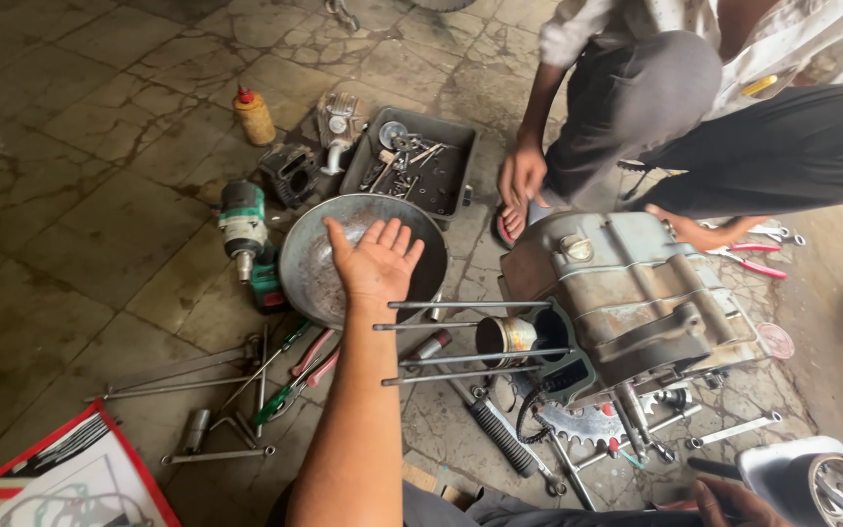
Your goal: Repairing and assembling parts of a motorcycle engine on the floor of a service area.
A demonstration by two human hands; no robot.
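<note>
My left hand point(378, 259) is stretched forward, palm up with fingers apart, and holds nothing. It hovers over the near rim of a dark round metal bowl point(309, 268). Just right of my forearm, several long studs point(465, 332) stick out of a grey engine case point(626, 293) lying on the floor, with a piston point(504, 337) between them. My right hand point(729, 503) shows only partly at the bottom edge, beside a chrome part point(817, 478). Its grip is unclear.
Another person crouches at the top right with a hand point(522, 176) and a second hand point(695, 232) at the engine case. A parts tray point(446, 132), cylinder point(290, 174), green power tool point(244, 229), bottle point(255, 115), wrenches point(197, 381), sprocket point(578, 422) and red pliers point(758, 262) lie on the stone floor.
</note>
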